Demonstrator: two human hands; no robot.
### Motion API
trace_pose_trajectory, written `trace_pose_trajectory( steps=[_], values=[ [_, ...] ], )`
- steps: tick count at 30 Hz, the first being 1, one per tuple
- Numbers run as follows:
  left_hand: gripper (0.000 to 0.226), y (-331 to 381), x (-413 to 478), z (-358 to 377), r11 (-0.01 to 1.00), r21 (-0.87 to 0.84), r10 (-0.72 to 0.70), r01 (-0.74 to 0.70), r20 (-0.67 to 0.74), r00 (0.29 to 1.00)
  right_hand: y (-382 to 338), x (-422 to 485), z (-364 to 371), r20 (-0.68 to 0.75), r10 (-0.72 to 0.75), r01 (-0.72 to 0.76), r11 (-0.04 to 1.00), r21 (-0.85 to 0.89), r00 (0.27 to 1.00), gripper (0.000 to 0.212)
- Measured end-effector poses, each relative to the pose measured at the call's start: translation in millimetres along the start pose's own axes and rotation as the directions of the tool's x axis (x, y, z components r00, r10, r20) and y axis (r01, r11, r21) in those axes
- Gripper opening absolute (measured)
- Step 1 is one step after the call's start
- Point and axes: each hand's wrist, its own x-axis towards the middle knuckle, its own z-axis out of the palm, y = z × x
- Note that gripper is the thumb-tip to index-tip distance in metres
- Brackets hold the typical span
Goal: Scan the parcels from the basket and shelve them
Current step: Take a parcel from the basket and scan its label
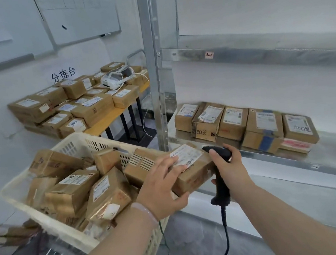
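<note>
My left hand [165,187] grips a brown cardboard parcel [193,174] with a white barcode label on top, held above the right end of the cream plastic basket [74,144]. My right hand [228,166] holds a black corded barcode scanner [221,184], its head just right of the parcel's label. Several taped brown parcels [73,190] lie piled in the basket. On the metal shelf [332,148] to the right, several parcels [244,122] stand in a row.
A steel shelf upright [154,66] rises just behind the held parcel. An upper shelf [258,47] is bare. At the back left, a yellow table [109,117] carries many parcels and a white headset [117,77]. The scanner cable [225,236] hangs toward the floor.
</note>
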Motion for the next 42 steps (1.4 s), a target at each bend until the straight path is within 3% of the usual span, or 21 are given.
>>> trace_pose_trajectory(
  steps=[5, 10, 14, 18, 21, 25, 34, 38, 42],
  values=[
    [0.073, 29.0, 19.5, 12.1, 1.000, 0.002, 0.014, -0.014, 0.077, 0.997, 0.5, -5.4, -43.9, -0.012, -0.070, 0.070, 0.998, 0.004, 0.997, 0.066],
    [0.094, 60.1, 49.5, 21.9, 0.979, 0.018, -0.205, 0.204, 0.159, 0.966, -2.3, -8.3, -69.0, -0.028, -0.161, 0.162, 0.984, 0.069, 0.987, 0.066],
    [0.077, 78.9, 69.4, 28.5, 0.941, -0.064, -0.318, 0.333, 0.179, 0.931, -7.0, -9.6, -82.3, -0.077, -0.223, 0.231, 0.966, 0.113, 0.972, 0.063],
    [0.062, 89.6, 77.7, 36.8, 0.822, -0.273, -0.432, 0.500, 0.274, 0.859, -8.4, -9.8, -92.8, -0.124, -0.331, 0.337, 0.941, 0.027, 0.935, 0.069],
    [0.084, 88.7, 82.1, 41.2, 0.740, -0.386, -0.462, 0.551, 0.305, 0.833, -8.5, -11.8, -94.8, -0.127, -0.390, 0.392, 0.920, -0.015, 0.912, 0.071],
    [0.108, 76.4, 85.7, 40.0, 0.578, -0.472, -0.564, 0.666, 0.358, 0.744, -8.5, -16.8, -93.1, -0.104, -0.483, 0.479, 0.876, -0.056, 0.870, 0.075],
    [0.113, 68.3, 91.0, 31.6, 0.587, -0.490, -0.540, 0.644, 0.356, 0.763, -9.3, -22.7, -89.5, -0.065, -0.538, 0.530, 0.841, -0.107, 0.840, 0.085],
    [0.116, 65.5, 87.2, 26.8, 0.678, -0.401, -0.480, 0.616, 0.394, 0.784, -12.0, -23.6, -92.7, -0.056, -0.554, 0.543, 0.828, -0.140, 0.830, 0.086],
    [0.104, 64.3, 85.6, 23.9, 0.721, -0.348, -0.460, 0.599, 0.406, 0.789, -15.5, -26.8, -94.3, -0.031, -0.567, 0.554, 0.814, -0.172, 0.823, 0.082]
  ],
)
